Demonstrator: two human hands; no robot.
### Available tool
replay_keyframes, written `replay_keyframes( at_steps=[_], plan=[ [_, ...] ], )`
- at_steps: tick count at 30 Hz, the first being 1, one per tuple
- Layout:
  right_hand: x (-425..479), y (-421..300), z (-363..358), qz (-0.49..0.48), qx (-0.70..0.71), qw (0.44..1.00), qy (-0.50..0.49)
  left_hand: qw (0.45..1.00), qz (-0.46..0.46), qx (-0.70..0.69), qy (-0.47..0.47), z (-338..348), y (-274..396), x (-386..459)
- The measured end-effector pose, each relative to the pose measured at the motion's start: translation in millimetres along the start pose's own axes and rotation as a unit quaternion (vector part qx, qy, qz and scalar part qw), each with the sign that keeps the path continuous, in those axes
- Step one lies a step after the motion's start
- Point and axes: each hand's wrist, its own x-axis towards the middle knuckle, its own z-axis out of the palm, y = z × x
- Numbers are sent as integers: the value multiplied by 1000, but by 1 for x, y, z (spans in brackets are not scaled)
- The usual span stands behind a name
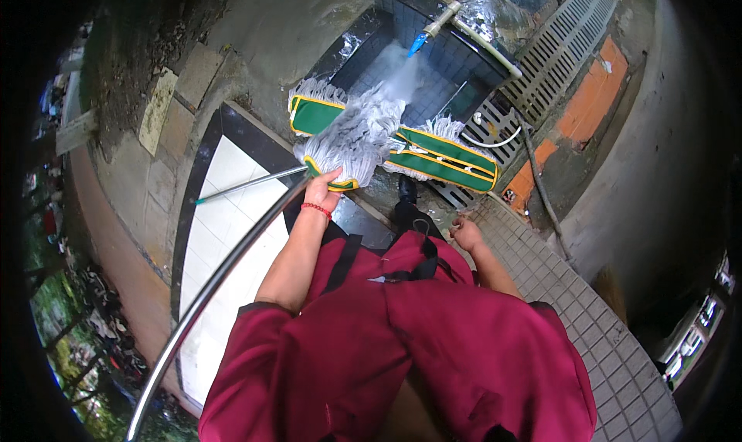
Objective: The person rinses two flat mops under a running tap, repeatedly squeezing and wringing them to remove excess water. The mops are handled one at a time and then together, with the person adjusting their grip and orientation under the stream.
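My left hand point(326, 189), with a red bead bracelet at its wrist, grips the near end of a grey string mop head point(353, 131) edged in green and yellow. The strings reach over the rim of a dark tiled basin point(356, 50), under water spraying from a blue-tipped tap point(418, 43). Beneath lies a flat mop with green backing point(443, 155); a similar green end point(316, 116) shows at the left. A metal pole point(214, 285) passes by my left wrist. Low at my right side, my right hand point(465, 233) has curled fingers; whether it holds anything is unclear.
A white-tiled ledge with a dark border point(200, 169) lies at left, crossed by a thin pole point(249, 185). Slotted drain covers point(550, 42), orange bricks point(594, 94) and a hose point(542, 181) lie at right. My shoe point(407, 189) is beside the basin on wet ground.
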Motion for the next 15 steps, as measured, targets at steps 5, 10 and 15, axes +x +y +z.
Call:
replay_keyframes(
  at_steps=[5,10,15],
  plan=[
    [-9,24,29,67,77,995,3,852,213,478,-6,106,51,-11],
    [-17,19,36,128,101,987,-12,561,305,716,-282,162,115,26],
    [-22,16,41,115,86,990,-1,208,323,847,-368,221,128,13]
  ],
)
